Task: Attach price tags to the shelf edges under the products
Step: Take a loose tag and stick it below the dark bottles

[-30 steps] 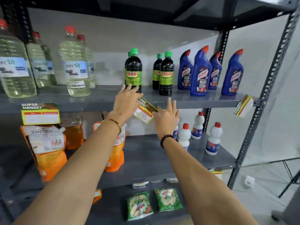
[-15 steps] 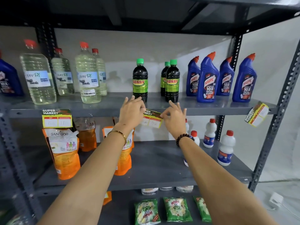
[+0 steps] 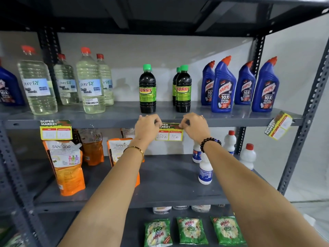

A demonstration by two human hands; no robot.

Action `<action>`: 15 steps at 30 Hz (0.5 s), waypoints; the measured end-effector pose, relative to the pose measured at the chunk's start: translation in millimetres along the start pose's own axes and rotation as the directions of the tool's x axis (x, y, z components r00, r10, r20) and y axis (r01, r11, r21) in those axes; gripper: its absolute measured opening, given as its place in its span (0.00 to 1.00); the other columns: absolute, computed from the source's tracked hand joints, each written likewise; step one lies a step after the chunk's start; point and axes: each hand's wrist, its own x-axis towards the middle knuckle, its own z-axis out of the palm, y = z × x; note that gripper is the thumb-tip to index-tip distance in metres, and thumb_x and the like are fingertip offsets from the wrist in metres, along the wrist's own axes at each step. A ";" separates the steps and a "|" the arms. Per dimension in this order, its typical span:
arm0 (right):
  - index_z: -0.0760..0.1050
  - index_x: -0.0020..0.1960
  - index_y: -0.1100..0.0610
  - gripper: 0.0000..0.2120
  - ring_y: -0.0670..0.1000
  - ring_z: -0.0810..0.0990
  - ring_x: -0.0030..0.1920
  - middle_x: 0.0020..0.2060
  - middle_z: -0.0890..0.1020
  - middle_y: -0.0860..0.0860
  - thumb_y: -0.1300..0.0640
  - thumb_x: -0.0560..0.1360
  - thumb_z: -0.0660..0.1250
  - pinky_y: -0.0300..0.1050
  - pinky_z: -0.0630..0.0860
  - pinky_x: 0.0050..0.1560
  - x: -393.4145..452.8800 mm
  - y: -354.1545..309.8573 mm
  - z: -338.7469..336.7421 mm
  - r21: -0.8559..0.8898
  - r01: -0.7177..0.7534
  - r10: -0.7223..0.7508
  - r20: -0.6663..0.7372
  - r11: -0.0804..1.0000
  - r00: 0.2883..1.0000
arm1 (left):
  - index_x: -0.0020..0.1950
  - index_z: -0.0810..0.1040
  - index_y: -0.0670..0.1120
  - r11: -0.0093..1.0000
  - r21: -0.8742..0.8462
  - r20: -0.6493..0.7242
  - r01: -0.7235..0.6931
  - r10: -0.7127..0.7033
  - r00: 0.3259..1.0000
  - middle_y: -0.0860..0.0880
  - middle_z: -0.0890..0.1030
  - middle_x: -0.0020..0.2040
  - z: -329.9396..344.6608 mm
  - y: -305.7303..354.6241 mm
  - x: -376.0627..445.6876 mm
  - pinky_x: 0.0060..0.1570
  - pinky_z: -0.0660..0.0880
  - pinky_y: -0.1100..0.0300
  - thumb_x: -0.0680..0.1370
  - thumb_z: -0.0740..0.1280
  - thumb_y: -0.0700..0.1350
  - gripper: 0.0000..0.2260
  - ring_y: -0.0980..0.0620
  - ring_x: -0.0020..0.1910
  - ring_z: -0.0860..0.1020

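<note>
A yellow and green price tag (image 3: 169,134) with handwritten numbers hangs level against the grey shelf edge (image 3: 115,123), under the dark Sunny bottles (image 3: 183,90). My left hand (image 3: 146,128) pinches its top left corner and my right hand (image 3: 195,128) pinches its top right corner. A second tag (image 3: 56,130) is stuck on the same edge under the clear bleach bottles (image 3: 89,82). A third tag (image 3: 278,125) hangs tilted at the edge's right end, below the blue Harpic bottles (image 3: 223,86).
Orange Santoor pouches (image 3: 65,166) and white bottles with red caps (image 3: 205,171) stand on the shelf below. Green Wheel packets (image 3: 191,230) lie on the lowest shelf. A perforated upright post (image 3: 306,122) bounds the rack on the right.
The tag has gone from tilted and held below the edge to level against the shelf edge, with both hands now at its top corners. The camera view shifted left and upward.
</note>
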 end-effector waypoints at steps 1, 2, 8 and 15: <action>0.79 0.39 0.58 0.05 0.51 0.77 0.44 0.47 0.83 0.52 0.61 0.72 0.66 0.58 0.68 0.64 2.3 -0.6 -1.2 -0.007 0.001 -0.001 0.002 1.000 1.000 | 0.41 0.79 0.47 1.000 -0.007 -0.005 0.013 -0.013 1.000 0.46 0.84 0.43 -1.1 1.5 0.7 0.66 0.67 0.44 0.75 0.61 0.37 0.09 0.41 0.50 0.77; 0.79 0.39 0.58 0.05 0.52 0.78 0.44 0.47 0.83 0.52 0.60 0.72 0.66 0.57 0.71 0.60 4.5 -1.7 -2.1 -0.011 -0.003 0.003 0.005 1.000 1.000 | 0.41 0.79 0.47 1.000 -0.013 -0.008 0.021 -0.021 1.000 0.47 0.85 0.43 -2.1 2.7 1.6 0.61 0.72 0.46 0.76 0.61 0.38 0.09 0.42 0.49 0.77; 0.79 0.39 0.57 0.05 0.55 0.79 0.46 0.45 0.83 0.52 0.61 0.72 0.66 0.57 0.75 0.54 12.6 -7.3 -3.2 -0.022 -0.058 0.058 0.004 0.998 0.998 | 0.43 0.80 0.48 0.999 0.049 -0.008 0.019 -0.018 1.000 0.46 0.85 0.45 -4.0 6.6 5.4 0.52 0.77 0.49 0.76 0.62 0.39 0.08 0.42 0.49 0.78; 0.77 0.38 0.58 0.06 0.55 0.79 0.44 0.42 0.82 0.54 0.57 0.71 0.69 0.55 0.75 0.53 15.1 -11.5 1.6 -0.036 -0.113 0.112 -0.035 0.993 0.993 | 0.44 0.80 0.45 0.995 0.100 -0.053 0.014 -0.009 0.999 0.44 0.85 0.42 1.1 5.3 7.4 0.61 0.72 0.41 0.76 0.65 0.40 0.05 0.43 0.45 0.79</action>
